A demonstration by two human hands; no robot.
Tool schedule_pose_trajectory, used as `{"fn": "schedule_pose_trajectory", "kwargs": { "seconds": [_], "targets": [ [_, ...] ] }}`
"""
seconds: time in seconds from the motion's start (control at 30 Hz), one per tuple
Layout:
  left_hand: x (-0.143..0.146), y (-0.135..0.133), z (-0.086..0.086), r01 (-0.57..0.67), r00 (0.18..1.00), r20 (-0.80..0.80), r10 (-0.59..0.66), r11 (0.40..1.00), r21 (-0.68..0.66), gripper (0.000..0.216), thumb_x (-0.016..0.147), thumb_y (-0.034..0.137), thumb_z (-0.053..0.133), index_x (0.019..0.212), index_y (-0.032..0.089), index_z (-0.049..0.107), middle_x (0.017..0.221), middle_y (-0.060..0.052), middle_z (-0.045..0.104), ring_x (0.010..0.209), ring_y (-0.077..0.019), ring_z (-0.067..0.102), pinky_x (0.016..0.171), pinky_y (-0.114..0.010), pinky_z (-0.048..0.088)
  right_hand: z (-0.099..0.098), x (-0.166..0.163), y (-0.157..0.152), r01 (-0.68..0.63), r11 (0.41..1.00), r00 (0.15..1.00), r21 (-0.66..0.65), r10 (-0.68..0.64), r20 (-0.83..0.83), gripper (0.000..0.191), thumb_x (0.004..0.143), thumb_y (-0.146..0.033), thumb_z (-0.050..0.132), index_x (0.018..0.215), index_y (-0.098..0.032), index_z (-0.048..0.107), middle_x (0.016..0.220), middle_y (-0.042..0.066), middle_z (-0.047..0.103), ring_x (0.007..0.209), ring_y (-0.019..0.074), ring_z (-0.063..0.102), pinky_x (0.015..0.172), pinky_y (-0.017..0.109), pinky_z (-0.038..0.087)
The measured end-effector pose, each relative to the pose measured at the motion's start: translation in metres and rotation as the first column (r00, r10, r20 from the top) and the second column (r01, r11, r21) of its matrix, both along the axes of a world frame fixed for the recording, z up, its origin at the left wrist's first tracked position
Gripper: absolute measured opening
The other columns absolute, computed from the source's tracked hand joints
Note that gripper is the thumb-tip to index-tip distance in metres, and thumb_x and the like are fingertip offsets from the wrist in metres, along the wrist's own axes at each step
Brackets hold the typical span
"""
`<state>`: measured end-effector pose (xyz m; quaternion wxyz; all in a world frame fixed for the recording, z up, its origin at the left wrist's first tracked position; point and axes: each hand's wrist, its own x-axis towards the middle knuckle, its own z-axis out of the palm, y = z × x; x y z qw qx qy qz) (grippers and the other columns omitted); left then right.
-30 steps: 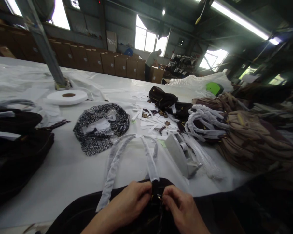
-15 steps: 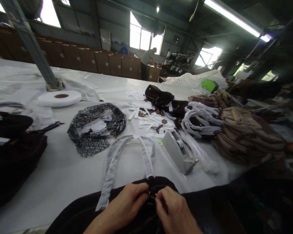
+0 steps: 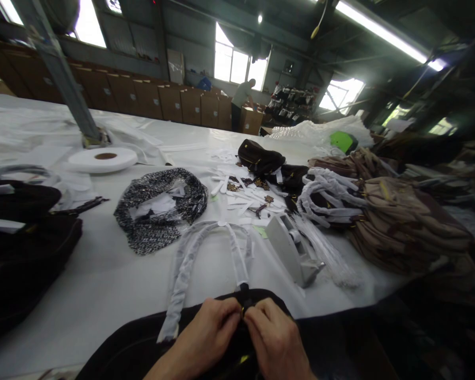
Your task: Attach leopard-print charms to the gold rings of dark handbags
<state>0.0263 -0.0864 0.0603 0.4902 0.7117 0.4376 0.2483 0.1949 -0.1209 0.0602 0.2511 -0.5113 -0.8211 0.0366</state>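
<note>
A dark handbag (image 3: 119, 351) lies at the table's near edge in front of me. Its handles (image 3: 184, 258), wrapped in white covering, stretch away over the tabletop. With thumb and fingers pinched, my left hand (image 3: 209, 332) grips the bag beside the base of one handle. My right hand (image 3: 275, 332) is pinched at the same spot, its fingertips almost meeting the left ones. A small gold-coloured metal fitting (image 3: 243, 311) shows between them. My fingers hide most of what they hold there.
A tape dispenser (image 3: 291, 248) stands right of the handles, beside clear plastic strands (image 3: 328, 253). Beyond are a black-and-white patterned cloth (image 3: 142, 232), a white tape roll (image 3: 79, 161) and loose tags. Brown bags (image 3: 407, 227) are piled right, dark bags (image 3: 27, 264) left. A person (image 3: 241, 100) bends over a carton.
My right hand has moved left and closed in on my left fingertips, covering more of the metal fitting. The left hand has stayed nearly in place. My view has shifted slightly.
</note>
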Motion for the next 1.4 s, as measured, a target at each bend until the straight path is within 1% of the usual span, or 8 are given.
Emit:
{"fn": "schedule_pose_trajectory", "kwargs": {
  "seconds": [0.17,0.37,0.57,0.77,0.87,0.97,1.07,1.4],
  "targets": [
    [-0.012,-0.014,-0.013,-0.327,0.935,0.075,0.346,0.926,-0.191,0.024,0.085,0.032,0.047,0.067,0.016,0.052,0.054,0.006,0.042,0.051,-0.0088,0.037,0.048,-0.02,0.027,0.008,0.001,0.004,-0.09,0.992,0.967,0.084,0.107,-0.229,0.025,0.089,-0.01,0.046,0.109,-0.016,0.058,0.106,0.013,0.062,0.087,0.0199,0.063,0.077,0.029,0.052],
    [-0.022,-0.026,-0.02,-0.239,0.736,0.348,0.581,0.704,-0.669,0.025,0.077,0.042,0.058,0.071,0.018,0.051,0.042,0.012,0.034,0.034,-0.0015,0.013,0.033,-0.015,0.011,-0.001,-0.016,-0.005,-0.324,0.945,0.87,-0.054,0.275,-0.409,0.029,0.082,-0.003,0.048,0.105,-0.016,0.06,0.089,0.007,0.069,0.08,0.0162,0.066,0.073,0.02,0.052],
    [-0.013,-0.032,-0.018,-0.16,0.677,0.431,0.596,0.691,-0.705,0.03,0.072,0.044,0.065,0.067,0.018,0.052,0.042,0.01,0.04,0.032,-0.0007,0.018,0.03,-0.014,0.013,-0.001,-0.042,-0.013,-0.289,0.811,0.84,-0.509,-0.04,-0.541,0.029,0.067,-0.002,0.057,0.088,-0.02,0.065,0.077,-0.001,0.07,0.063,0.0128,0.066,0.057,0.014,0.048],
    [-0.012,-0.034,-0.021,-0.228,0.669,0.457,0.586,0.747,-0.624,0.024,0.076,0.038,0.062,0.067,0.018,0.052,0.045,0.01,0.037,0.035,-0.0018,0.019,0.034,-0.015,0.015,-0.007,-0.028,-0.014,-0.149,0.929,0.962,-0.339,0.057,-0.266,0.018,0.081,-0.013,0.05,0.079,-0.02,0.066,0.071,0.003,0.065,0.066,0.0165,0.063,0.061,0.021,0.044],
    [-0.012,-0.029,-0.012,-0.242,0.641,0.514,0.57,0.785,-0.57,0.015,0.08,0.029,0.054,0.072,0.017,0.053,0.045,0.01,0.037,0.038,-0.0034,0.025,0.037,-0.015,0.019,0.0,-0.016,-0.013,-0.111,0.902,0.95,-0.418,-0.028,-0.312,0.013,0.081,-0.019,0.053,0.074,-0.019,0.063,0.065,0.001,0.062,0.06,0.015,0.06,0.056,0.021,0.041],
    [-0.006,-0.022,0.001,-0.121,0.533,0.641,0.551,0.8,-0.587,0.017,0.08,0.025,0.05,0.066,0.017,0.049,0.06,0.001,0.056,0.044,-0.0067,0.039,0.043,-0.019,0.033,0.011,-0.009,-0.011,-0.164,0.785,0.842,-0.598,-0.205,-0.5,0.019,0.086,-0.033,0.052,0.081,-0.017,0.062,0.062,0.001,0.059,0.054,0.0132,0.057,0.05,0.02,0.042],
    [0.001,-0.018,0.008,-0.119,0.576,0.609,0.545,0.793,-0.597,0.021,0.08,0.03,0.058,0.066,0.016,0.052,0.062,0.001,0.057,0.047,-0.007,0.043,0.046,-0.02,0.037,0.015,-0.006,-0.009,-0.276,0.698,0.687,-0.661,-0.337,-0.643,0.034,0.084,-0.047,0.055,0.089,-0.014,0.062,0.066,0.002,0.06,0.052,0.012,0.057,0.048,0.02,0.043],
    [0.002,-0.027,-0.004,-0.176,0.776,0.459,0.432,0.848,-0.5,0.029,0.076,0.043,0.065,0.08,0.016,0.056,0.063,0.001,0.062,0.05,-0.0095,0.056,0.051,-0.02,0.044,0.001,0.001,-0.004,-0.375,0.653,0.439,-0.659,-0.501,-0.746,0.051,0.077,-0.059,0.06,0.096,-0.012,0.059,0.061,0.003,0.063,0.045,0.0122,0.061,0.041,0.019,0.043]
  ]
}}
